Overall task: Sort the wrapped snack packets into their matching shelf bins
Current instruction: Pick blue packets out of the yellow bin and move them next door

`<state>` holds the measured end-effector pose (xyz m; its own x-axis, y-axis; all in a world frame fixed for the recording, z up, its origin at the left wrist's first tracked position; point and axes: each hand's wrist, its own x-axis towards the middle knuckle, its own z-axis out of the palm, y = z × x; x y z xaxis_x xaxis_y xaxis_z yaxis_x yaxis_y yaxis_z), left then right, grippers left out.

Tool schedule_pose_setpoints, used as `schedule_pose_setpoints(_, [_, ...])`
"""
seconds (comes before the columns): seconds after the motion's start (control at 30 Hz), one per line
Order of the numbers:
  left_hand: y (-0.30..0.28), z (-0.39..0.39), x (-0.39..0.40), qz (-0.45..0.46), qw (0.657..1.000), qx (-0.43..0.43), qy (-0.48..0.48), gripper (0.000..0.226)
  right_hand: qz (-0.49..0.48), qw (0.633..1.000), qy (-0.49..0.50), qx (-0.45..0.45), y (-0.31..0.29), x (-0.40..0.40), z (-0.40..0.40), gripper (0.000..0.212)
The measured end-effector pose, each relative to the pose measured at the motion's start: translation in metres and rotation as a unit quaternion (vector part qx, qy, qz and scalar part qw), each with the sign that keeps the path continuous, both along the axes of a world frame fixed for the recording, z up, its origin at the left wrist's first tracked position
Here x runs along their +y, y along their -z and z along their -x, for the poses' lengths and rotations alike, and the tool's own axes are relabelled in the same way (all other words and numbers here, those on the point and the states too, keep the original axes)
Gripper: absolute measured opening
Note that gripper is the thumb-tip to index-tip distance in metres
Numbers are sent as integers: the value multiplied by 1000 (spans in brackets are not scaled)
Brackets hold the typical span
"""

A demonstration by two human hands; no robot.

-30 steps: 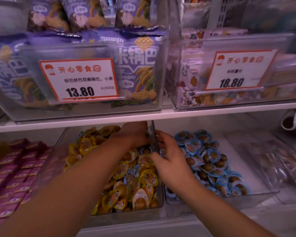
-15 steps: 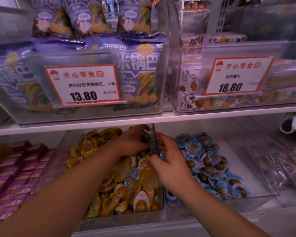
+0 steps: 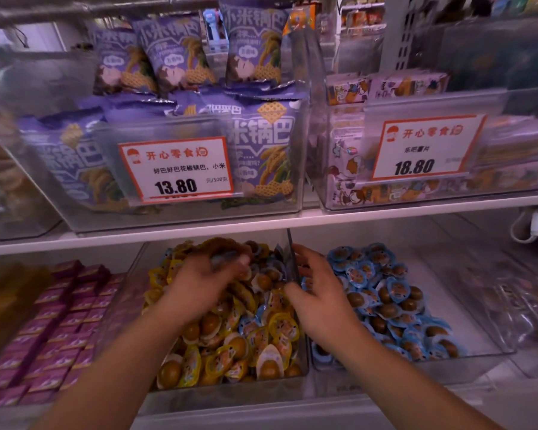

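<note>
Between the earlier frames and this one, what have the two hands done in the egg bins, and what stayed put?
The left hand has lifted out of the yellow packets, now motion-blurred with a bluish packet apparently in its grip. The right hand stays on the divider. The blue packets and price tags are unchanged.

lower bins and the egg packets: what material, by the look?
Yellow-packet bin and blue-packet bin: clear rigid plastic, probably acrylic; contents show through the glossy walls. Yellow packets and blue packets: likely thin formed plastic with printed film lids; brown contents visible through shiny shells.
</note>
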<state>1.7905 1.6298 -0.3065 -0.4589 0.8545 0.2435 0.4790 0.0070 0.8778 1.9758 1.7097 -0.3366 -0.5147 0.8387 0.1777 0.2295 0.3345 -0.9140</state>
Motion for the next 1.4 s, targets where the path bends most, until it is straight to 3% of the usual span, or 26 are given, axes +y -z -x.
schedule_pose_setpoints(0.1, [-3, -11, -11, -99, 947, -276, -132, 22, -1, 1000, 4, -3, 1, 2, 1, 60])
schedule_pose_setpoints(0.17, [-4, -18, -8, -86, 936, -321, -112, 14, 3, 1000, 5, -1, 1, 1, 2, 62])
schedule_pose_setpoints(0.23, [-5, -23, 5, -51, 977, -197, -64, 17, 6, 1000, 7, 2, 1, 0, 2, 63])
schedule_pose_setpoints(0.3, [-5, -22, 27, 12, 996, 69, -46, 21, 5, 1000, 8, 5, 1, 0, 3, 62])
schedule_pose_setpoints(0.37, [-4, -21, 48, 104, 954, 280, 20, 28, -1, 1000, 6, 8, 1, 1, 3, 61])
schedule_pose_setpoints(0.4, [-2, -21, 58, 158, 925, 340, 64, 34, -6, 1000, 4, 9, 2, 1, 3, 59])
schedule_pose_setpoints(0.47, [4, -21, 72, 239, 876, 399, 132, 43, -16, 1000, 2, 10, 2, 2, 2, 57])
schedule_pose_setpoints(0.53, [7, -19, 78, 250, 859, 419, 154, 44, -19, 1000, 4, 8, 2, 2, 2, 54])
schedule_pose_setpoints(0.63, [10, -14, 71, 186, 905, 357, 134, 30, -8, 1000, 1, 3, 1, 2, 1, 56])
schedule_pose_setpoints(0.7, [10, -13, 58, 97, 956, 268, 68, 19, -9, 1000, -4, -10, 1, 2, 0, 61])
schedule_pose_setpoints(0.77, [4, -19, 41, 2, 983, 183, -5, 12, -16, 1000, 6, -7, -3, -1, -2, 56])
schedule_pose_setpoints(0.9, [-16, -57, 8, -77, 993, 91, 4, 12, -4, 988, 106, 114, -26, -11, -15, 29])
schedule_pose_setpoints(0.97, [-23, -83, -2, -84, 993, 75, 31, 11, 110, 966, 117, 201, -41, -21, -28, 22])
schedule_pose_setpoints(1.0, [-25, -96, -3, -82, 991, 95, 44, 15, 216, 942, 79, 245, -47, -25, -33, 26])
schedule_pose_setpoints(1.07, [-27, -118, -1, -64, 972, 218, 55, 26, 412, 856, -26, 311, -58, -35, -44, 44])
schedule_pose_setpoints(1.13, [-26, -135, 3, -14, 935, 350, 63, 50, 476, 815, -58, 325, -61, -34, -55, 44])
schedule_pose_setpoints(1.2, [-22, -143, 5, 50, 912, 398, 89, 77, 479, 823, -21, 306, -57, -19, -65, 32])
schedule_pose_setpoints(1.27, [-14, -138, 1, 65, 927, 346, 130, 91, 466, 837, 22, 285, -51, 2, -75, 26])
schedule_pose_setpoints(1.33, [-9, -121, -10, 32, 965, 234, 116, 77, 446, 850, 65, 272, -43, 25, -84, 24])
schedule_pose_setpoints(1.4, [-4, -96, -22, -32, 985, 165, 41, 40, 414, 872, 101, 242, -35, 47, -93, 16])
